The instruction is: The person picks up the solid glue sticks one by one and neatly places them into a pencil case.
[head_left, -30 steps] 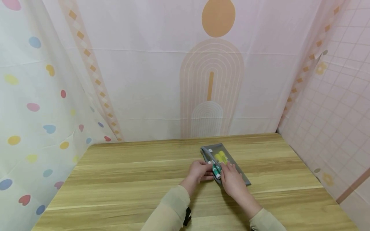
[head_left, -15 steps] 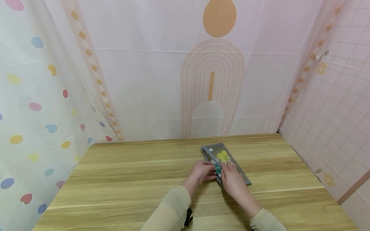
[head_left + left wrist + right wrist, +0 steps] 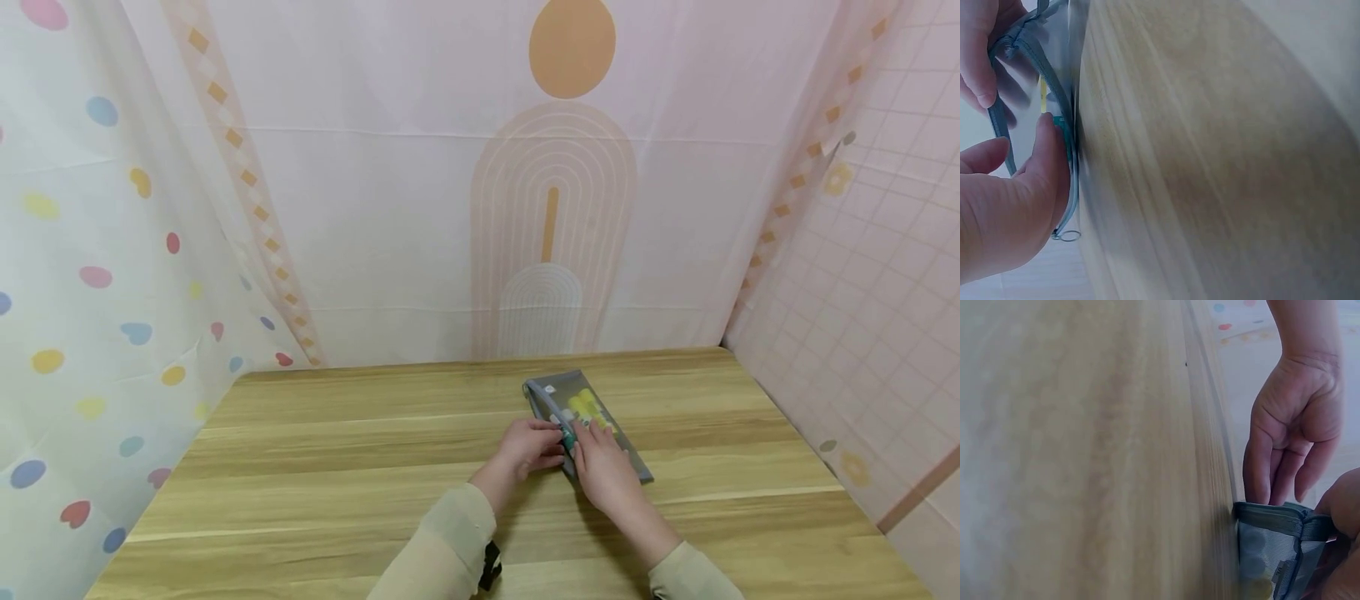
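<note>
A grey mesh pouch (image 3: 626, 454) lies on the wooden table (image 3: 337, 467) with yellow pens (image 3: 587, 408) inside. At its open zipper edge only a bit of a teal marker (image 3: 569, 435) sticks out. My left hand (image 3: 531, 446) stands at the pouch's left side, its straight fingers (image 3: 1260, 469) reaching down to the rim of the pouch (image 3: 1270, 545) and its thumb (image 3: 1050, 147) pressing the teal marker (image 3: 1063, 128). My right hand (image 3: 604, 468) lies over the pouch, and its fingers (image 3: 979, 59) curl over the zipper edge of the pouch (image 3: 1025, 81).
Patterned cloth walls close the table in at the back (image 3: 555, 208), left (image 3: 97, 275) and right (image 3: 862, 292). The zipper's pull ring (image 3: 1069, 235) hangs at the pouch's near end. Bare wood lies to the left and in front of the hands.
The teal marker has slid further into the pouch; less of it shows than a second ago. Both hands have stayed at the pouch's mouth, moving slightly away from me.
</note>
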Tool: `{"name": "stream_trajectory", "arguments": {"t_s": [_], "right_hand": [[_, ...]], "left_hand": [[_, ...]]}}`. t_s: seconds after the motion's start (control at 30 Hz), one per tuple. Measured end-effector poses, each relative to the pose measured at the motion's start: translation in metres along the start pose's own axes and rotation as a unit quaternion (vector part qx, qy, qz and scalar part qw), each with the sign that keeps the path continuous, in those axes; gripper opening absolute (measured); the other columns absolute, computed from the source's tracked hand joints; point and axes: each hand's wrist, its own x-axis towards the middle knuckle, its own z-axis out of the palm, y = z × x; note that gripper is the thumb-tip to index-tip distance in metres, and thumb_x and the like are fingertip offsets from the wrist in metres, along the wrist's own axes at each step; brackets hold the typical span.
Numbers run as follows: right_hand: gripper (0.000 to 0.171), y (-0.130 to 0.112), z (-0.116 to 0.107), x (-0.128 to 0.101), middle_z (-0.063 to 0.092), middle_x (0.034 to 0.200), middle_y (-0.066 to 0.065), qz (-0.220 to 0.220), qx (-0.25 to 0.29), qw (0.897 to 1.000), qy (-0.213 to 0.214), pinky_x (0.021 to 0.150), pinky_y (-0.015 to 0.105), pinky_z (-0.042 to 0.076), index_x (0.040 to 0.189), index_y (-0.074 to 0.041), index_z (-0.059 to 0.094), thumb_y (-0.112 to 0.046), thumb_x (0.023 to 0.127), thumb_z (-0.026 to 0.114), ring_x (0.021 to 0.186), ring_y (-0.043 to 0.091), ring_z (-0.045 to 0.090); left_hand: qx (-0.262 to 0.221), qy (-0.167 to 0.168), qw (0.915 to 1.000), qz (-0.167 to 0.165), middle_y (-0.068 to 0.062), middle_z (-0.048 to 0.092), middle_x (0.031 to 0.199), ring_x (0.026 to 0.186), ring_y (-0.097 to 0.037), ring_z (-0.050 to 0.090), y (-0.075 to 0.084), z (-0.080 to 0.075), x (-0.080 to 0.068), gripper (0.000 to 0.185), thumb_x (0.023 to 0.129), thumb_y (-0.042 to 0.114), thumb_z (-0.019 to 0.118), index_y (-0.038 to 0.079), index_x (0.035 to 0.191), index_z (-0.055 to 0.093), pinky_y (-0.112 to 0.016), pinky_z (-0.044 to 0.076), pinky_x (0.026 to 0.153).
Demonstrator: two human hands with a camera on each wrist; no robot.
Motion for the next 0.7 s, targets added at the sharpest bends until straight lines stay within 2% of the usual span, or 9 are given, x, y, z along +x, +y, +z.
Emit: {"name": "stream_trajectory", "arguments": {"t_s": [0.17, 0.37, 0.7], "right_hand": [[0.038, 0.000, -0.001, -0.001, 0.046, 0.138, 0.036, 0.000, -0.005, 1.000, -0.006, 0.090, 0.077, 0.038, 0.135, 0.004, 0.055, -0.013, 0.102, 0.050, 0.127, 0.058, 0.041], [0.039, 0.003, -0.005, -0.004, 0.045, 0.140, 0.035, -0.006, -0.003, 1.000, -0.009, 0.093, 0.078, 0.035, 0.134, 0.005, 0.057, -0.018, 0.101, 0.055, 0.130, 0.054, 0.040], [0.040, 0.007, -0.011, -0.006, 0.049, 0.137, 0.034, -0.045, -0.011, 0.999, -0.001, 0.096, 0.076, 0.035, 0.133, 0.001, 0.059, -0.023, 0.101, 0.057, 0.129, 0.055, 0.040]], "left_hand": [[0.015, 0.005, 0.9999, 0.006, -0.019, 0.067, 0.102, 0.090, -0.026, 0.067, 0.002, -0.003, -0.001, 0.028, 0.095, 0.000, 0.060, -0.012, 0.120, 0.060, -0.036, 0.060, 0.079], [0.033, 0.011, 0.9990, 0.029, -0.022, 0.066, 0.107, 0.096, -0.030, 0.067, 0.005, -0.009, -0.004, 0.031, 0.094, 0.002, 0.062, -0.012, 0.121, 0.060, -0.038, 0.059, 0.080], [0.062, 0.010, 0.9958, 0.066, -0.023, 0.066, 0.109, 0.099, -0.035, 0.066, 0.013, -0.018, -0.015, 0.030, 0.094, 0.004, 0.062, -0.013, 0.119, 0.060, -0.041, 0.060, 0.078]]}}
